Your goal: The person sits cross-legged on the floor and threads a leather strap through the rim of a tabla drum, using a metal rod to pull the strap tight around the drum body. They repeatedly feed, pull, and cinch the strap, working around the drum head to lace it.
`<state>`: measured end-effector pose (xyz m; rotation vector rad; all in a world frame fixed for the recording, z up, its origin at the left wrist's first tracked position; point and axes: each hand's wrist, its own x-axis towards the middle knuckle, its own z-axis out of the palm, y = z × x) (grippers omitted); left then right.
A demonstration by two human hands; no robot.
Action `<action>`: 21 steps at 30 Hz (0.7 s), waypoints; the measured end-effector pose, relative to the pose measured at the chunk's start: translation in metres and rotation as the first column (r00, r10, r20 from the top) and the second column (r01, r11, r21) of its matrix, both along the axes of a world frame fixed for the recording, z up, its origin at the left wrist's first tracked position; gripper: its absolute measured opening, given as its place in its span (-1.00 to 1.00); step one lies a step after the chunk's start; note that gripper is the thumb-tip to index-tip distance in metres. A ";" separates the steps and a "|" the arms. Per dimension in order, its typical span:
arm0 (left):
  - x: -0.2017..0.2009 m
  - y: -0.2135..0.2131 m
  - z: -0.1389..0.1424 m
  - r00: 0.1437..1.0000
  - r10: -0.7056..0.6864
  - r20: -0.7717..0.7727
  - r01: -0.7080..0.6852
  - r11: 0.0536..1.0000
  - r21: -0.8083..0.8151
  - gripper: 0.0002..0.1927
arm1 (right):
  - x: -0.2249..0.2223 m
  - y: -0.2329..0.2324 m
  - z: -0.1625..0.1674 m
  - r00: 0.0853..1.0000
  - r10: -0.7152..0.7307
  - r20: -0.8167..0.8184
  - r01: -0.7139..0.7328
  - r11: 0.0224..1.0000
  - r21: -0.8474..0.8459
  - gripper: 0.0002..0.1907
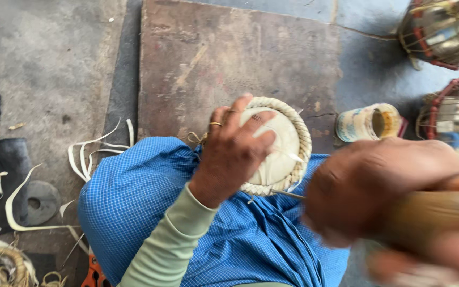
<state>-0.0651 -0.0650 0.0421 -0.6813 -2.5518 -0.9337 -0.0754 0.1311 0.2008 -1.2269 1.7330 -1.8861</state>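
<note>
Grey concrete floor is filling the frame, with a worn brown board lying across the upper centre. The person is sitting with a knee under blue checked cloth occupying the lower middle.

Work piece: a small round drum head, pale skin stretched inside a braided straw-coloured rim, is resting on the knee at the centre of the frame, just below the board's lower edge.

Progress, as a judgement: the braided rim is running all the way round the visible part of the skin, so the plaiting looks largely done. A thin strand is sticking out at the lower edge of the rim, which suggests that finishing or tightening is left. The underside is hidden, so I cannot tell how complete it is there.

Left hand: it is lying flat over the left half of the skin, fingers spread and curling onto the rim, pressing it down rather than closing round it. Rings are showing on two fingers.

Right hand: it is large and blurred at the lower right, and seems to be wrapped round a tan cylindrical handle. The blur is too heavy to be certain of the fingers.

Surroundings: pale cut strips are lying at the left, a metal ring further left, a small tin to the right of the drum head, and laced drum bodies at the upper right.
</note>
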 end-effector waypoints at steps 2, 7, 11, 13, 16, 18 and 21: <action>-0.005 -0.004 0.000 0.999 -0.019 0.034 0.016 0.998 0.060 -0.81 | 0.004 0.007 0.004 0.999 0.032 -0.007 -0.032 0.999 -0.001 -0.83; -0.003 -0.003 -0.002 0.996 0.079 -0.027 -0.077 0.994 0.084 -0.78 | 0.029 0.039 0.000 0.998 0.050 0.037 -0.048 0.997 -0.055 -0.80; -0.001 0.000 -0.006 0.995 0.098 0.022 -0.100 0.991 0.090 -0.74 | 0.069 0.069 -0.019 0.993 0.017 0.115 -0.008 0.997 -0.081 -0.77; 0.000 0.001 -0.007 0.994 0.108 0.031 -0.110 0.990 0.085 -0.75 | 0.089 0.082 -0.031 0.989 -0.014 0.150 0.025 0.997 -0.068 -0.74; 0.002 0.001 -0.008 0.992 0.120 0.031 -0.122 0.988 0.090 -0.76 | 0.113 0.099 -0.047 0.978 -0.062 0.199 0.074 0.996 -0.049 -0.71; 0.002 0.000 -0.008 0.991 0.129 0.029 -0.131 0.986 0.100 -0.77 | 0.122 0.109 -0.053 0.969 -0.088 0.229 0.096 0.995 -0.024 -0.68; 0.003 -0.001 -0.008 0.991 0.131 0.029 -0.134 0.986 0.104 -0.78 | 0.132 0.126 -0.056 0.957 -0.135 0.255 0.128 0.991 0.042 -0.64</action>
